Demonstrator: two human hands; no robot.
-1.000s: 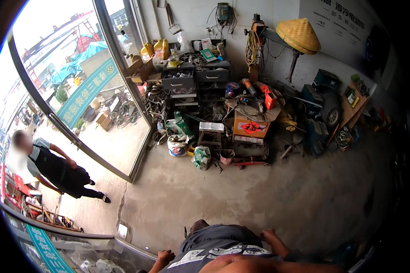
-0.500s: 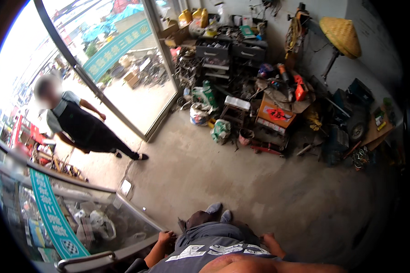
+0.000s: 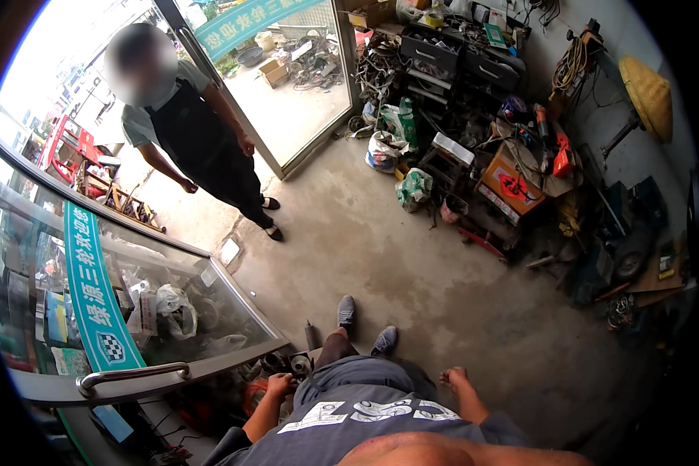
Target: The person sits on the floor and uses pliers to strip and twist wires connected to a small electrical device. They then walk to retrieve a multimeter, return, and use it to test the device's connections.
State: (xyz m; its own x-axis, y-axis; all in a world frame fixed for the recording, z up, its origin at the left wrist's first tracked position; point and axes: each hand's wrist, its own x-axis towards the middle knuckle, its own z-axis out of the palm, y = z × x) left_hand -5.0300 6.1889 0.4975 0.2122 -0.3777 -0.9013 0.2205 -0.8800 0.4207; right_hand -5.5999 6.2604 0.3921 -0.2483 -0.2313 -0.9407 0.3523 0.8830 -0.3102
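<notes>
1. Left hand (image 3: 278, 384) hangs low beside the hip, fingers curled loosely; it holds nothing I can make out.
2. Small dark metal parts (image 3: 291, 362) lie on the floor just beside that hand, near the foot of the glass door (image 3: 171, 311).
3. Right hand (image 3: 452, 378) hangs at the other side, fingers slightly bent and close together, apart from any object.
4. Grey shoes (image 3: 365, 326) point forward onto the concrete floor (image 3: 412, 264).
5. Door's metal handle (image 3: 132, 374) sits left of the left hand; a green banner (image 3: 93, 295) runs down the glass.
6. Another person (image 3: 202, 147), dark apron, stands in the doorway ahead, well apart.
7. Clutter lines the far wall: orange box (image 3: 512, 182), white bag (image 3: 382, 151), green bag (image 3: 415, 188), drawer cabinets (image 3: 443, 54).
8. Straw hat (image 3: 649, 95) hangs on the right wall.
</notes>
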